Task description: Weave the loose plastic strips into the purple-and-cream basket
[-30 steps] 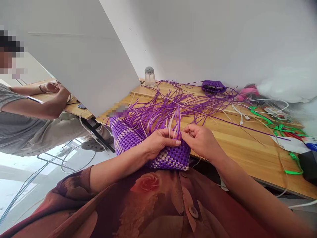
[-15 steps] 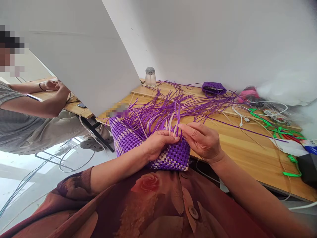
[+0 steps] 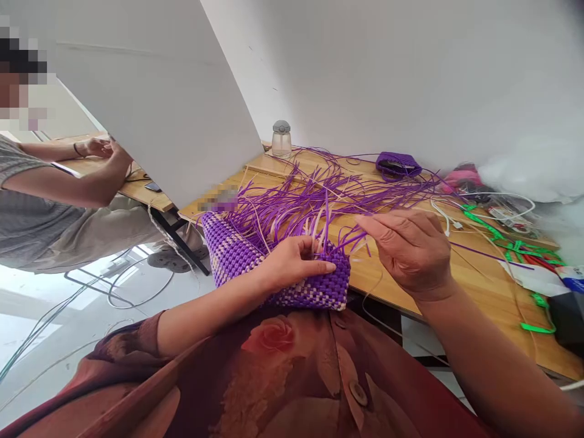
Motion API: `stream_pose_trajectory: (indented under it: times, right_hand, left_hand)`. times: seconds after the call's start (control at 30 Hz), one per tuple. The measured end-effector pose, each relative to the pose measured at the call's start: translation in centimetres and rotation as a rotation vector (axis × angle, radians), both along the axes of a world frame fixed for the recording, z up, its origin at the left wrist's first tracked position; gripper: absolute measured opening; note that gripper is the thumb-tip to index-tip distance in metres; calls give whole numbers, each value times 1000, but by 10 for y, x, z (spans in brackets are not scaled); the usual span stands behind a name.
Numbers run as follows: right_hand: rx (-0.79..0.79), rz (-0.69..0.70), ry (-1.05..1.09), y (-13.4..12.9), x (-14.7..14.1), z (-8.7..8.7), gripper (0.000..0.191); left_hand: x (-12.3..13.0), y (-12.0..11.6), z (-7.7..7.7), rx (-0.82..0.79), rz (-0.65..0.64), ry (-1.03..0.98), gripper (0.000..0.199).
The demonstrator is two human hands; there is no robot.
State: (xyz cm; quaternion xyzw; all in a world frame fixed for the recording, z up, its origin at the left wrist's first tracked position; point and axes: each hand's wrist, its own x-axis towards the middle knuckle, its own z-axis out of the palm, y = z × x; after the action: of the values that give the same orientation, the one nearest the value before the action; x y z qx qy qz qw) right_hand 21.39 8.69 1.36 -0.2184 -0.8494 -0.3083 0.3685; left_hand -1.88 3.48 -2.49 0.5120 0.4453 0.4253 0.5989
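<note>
A purple and cream woven basket [image 3: 233, 248] rests against my lap at the table edge, with long loose strips spreading from its upper rim. My left hand [image 3: 291, 265] holds the near right part of the rim, thumb outside on the weave and the other fingers partly hidden behind it. Off to the right, my right hand [image 3: 408, 252] is closed in a pinch on purple strips [image 3: 349, 236] that run from the basket's right corner. A few cream and purple strips [image 3: 325, 222] stand upright beside my left fingers.
Purple strips cover the wooden table [image 3: 410, 228] behind the basket. A lidded bottle [image 3: 281, 143] and a small purple woven piece [image 3: 398, 165] stand farther back. White cables, green tape [image 3: 517, 246] and a black box [image 3: 568, 316] lie right. A co-worker [image 3: 68, 182] sits left beyond a partition.
My right hand has moved right, away from the rim, drawing purple strips with it. My left thumb has straightened along the weave, while the basket stays nearly in place.
</note>
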Motion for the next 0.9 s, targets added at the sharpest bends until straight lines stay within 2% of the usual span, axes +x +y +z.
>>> stream_pose_trajectory:
  times: [0.1, 0.27, 0.4, 0.47, 0.6, 0.7, 0.9]
  right_hand:
    - [-344, -85, -44, -15, -4, 4, 36]
    - [-1164, -45, -29, -48, -17, 8, 38]
    - [-1762, 31, 223, -62, -31, 7, 51]
    - [-1962, 66, 398, -65, -40, 6, 57]
    - [-2194, 162, 668, -67, -57, 5, 63]
    - [-2251, 187, 773, -67, -65, 6, 64]
    - [-2289, 245, 613, -69, -63, 0, 78]
  left_hand:
    - [-3, -1, 0, -18, -76, -24, 31]
    - [1, -3, -1, -106, -64, -206, 35]
    - [4, -4, 0, -97, -29, -244, 32]
    - [5, -6, 1, -106, -19, -257, 31]
    - [6, -9, 5, -107, 12, -254, 30]
    - [7, -10, 6, -123, 12, -260, 30]
    - [10, -8, 2, -119, 45, -208, 30]
